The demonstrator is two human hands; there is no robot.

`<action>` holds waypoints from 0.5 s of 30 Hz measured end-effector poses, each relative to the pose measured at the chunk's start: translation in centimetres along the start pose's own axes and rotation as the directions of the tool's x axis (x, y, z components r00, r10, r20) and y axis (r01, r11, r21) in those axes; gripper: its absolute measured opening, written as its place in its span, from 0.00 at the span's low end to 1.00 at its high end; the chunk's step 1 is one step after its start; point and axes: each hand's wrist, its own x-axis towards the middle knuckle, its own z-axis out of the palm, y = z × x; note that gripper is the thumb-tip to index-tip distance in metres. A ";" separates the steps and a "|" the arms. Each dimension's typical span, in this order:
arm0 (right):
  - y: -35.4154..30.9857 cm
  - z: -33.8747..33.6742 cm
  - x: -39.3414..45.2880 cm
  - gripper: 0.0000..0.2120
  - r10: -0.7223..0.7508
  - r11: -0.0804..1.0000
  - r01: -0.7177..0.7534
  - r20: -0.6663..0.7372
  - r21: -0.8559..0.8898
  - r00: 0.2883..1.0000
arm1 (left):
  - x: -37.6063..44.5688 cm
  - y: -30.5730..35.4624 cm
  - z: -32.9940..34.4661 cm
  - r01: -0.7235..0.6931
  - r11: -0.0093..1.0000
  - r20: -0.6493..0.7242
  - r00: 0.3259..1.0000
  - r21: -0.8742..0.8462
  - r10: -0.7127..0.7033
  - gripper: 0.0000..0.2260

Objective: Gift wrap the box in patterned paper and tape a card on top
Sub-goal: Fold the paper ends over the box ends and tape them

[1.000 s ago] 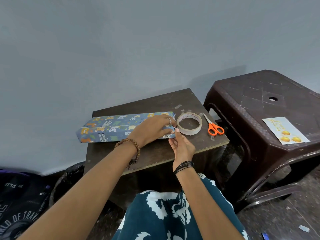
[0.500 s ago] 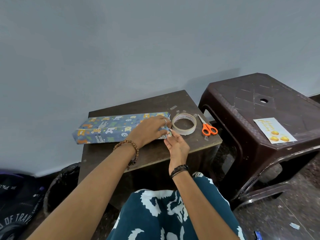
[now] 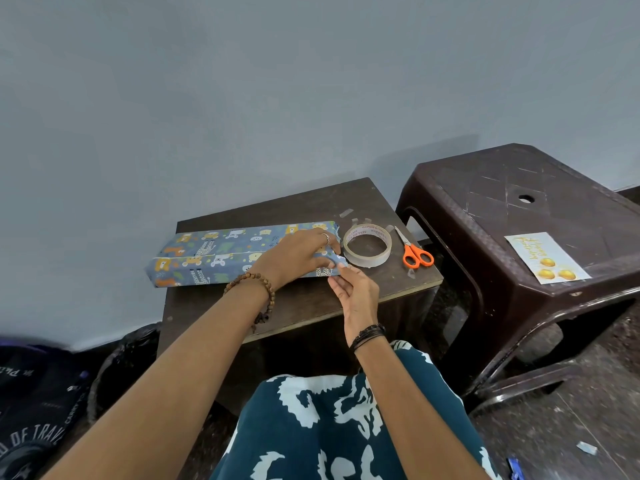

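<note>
The box [image 3: 221, 258] lies long-axis left-right on the table [image 3: 391, 292], left of the tape [image 3: 367, 244]; left hand [image 3: 298, 258] presses flat on it, right hand [image 3: 356, 292] pinches its end paper

The tape roll [image 3: 367, 244] reads "WONDER" inside its core, and the dark bag [image 3: 31, 410] at lower left shows "OF TRAVEL"

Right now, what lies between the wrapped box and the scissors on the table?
The tape roll lies between the box and the scissors, in the head view.
</note>
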 end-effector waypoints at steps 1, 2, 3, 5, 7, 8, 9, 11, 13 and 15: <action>0.1 -0.1 0.0 0.06 -0.012 1.000 0.012 0.010 -0.012 1.000 | 0.0 0.0 0.0 -0.003 1.000 -0.005 1.000 0.008 0.003 0.12; 0.2 -0.1 -0.1 0.06 -0.026 0.999 0.026 0.015 -0.023 1.000 | 0.1 0.0 0.0 -0.004 1.000 -0.007 1.000 0.019 0.004 0.12; 0.3 -0.2 -0.1 0.06 -0.041 0.999 0.042 0.014 -0.032 0.999 | 0.1 0.0 0.0 -0.005 1.000 -0.010 1.000 0.028 0.005 0.12; 0.6 -0.2 -0.1 0.06 -0.081 0.996 0.081 0.012 -0.044 0.997 | 0.2 0.1 0.0 -0.004 0.999 -0.021 1.000 0.033 0.005 0.12; 0.9 -0.2 -0.1 0.06 -0.133 0.989 0.133 0.015 -0.061 0.991 | 0.3 0.3 0.0 -0.004 1.000 -0.037 0.999 0.031 0.005 0.12; 1.0 -0.2 -0.1 0.06 -0.156 0.985 0.157 0.014 -0.071 0.988 | 0.3 0.4 0.0 -0.004 1.000 -0.041 0.999 0.026 0.005 0.12; 1.2 -0.1 -0.1 0.06 -0.174 0.982 0.174 0.010 -0.079 0.985 | 0.3 0.5 0.1 -0.003 1.000 -0.043 0.999 0.022 0.004 0.11; 1.2 -0.2 0.1 0.05 -0.193 0.978 0.193 -0.001 -0.076 0.981 | 0.2 0.5 0.3 -0.004 0.999 -0.043 0.999 0.033 0.005 0.11; 1.1 -0.3 0.3 0.04 -0.195 0.979 0.194 -0.014 -0.060 0.981 | 0.2 0.4 0.7 -0.002 0.998 -0.062 0.998 0.060 0.005 0.12; 1.1 -0.3 0.5 0.03 -0.197 0.977 0.194 -0.021 -0.086 0.980 | 0.1 0.4 1.0 -0.001 0.999 -0.104 0.995 0.051 0.006 0.12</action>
